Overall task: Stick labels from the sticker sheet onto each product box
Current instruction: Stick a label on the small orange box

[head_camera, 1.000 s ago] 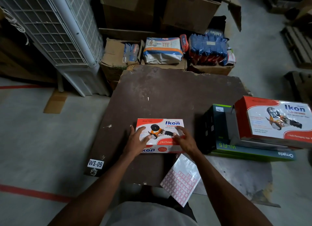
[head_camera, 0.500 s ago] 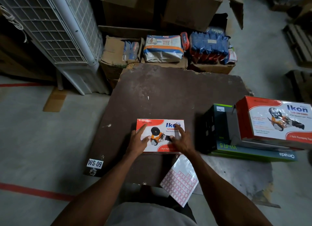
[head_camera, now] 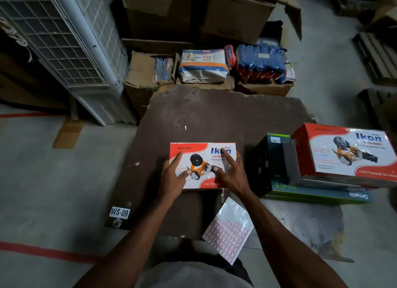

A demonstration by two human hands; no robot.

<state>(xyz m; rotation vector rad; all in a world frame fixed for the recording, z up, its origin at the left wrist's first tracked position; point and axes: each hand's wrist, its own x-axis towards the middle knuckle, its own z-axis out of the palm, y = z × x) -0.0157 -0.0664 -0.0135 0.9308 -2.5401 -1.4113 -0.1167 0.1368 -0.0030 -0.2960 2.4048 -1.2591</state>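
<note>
A red and white Ikon product box lies flat on the brown board. My left hand rests on its left half with fingers spread straight. On the right half lies my right hand, fingers also straight, index near the Ikon lettering. The sticker sheet, with rows of red-bordered labels, lies at the board's near edge under my right forearm. A second, larger Ikon box sits on a stack at the right.
A green Omada box and a black box carry the larger Ikon box. Cardboard cartons with packaged goods stand behind the board. A white wire-grid unit leans at the left. A WS-09 tag marks the board's corner.
The box has slid away from me across the board under both hands. My fingers have spread further over its top face.
</note>
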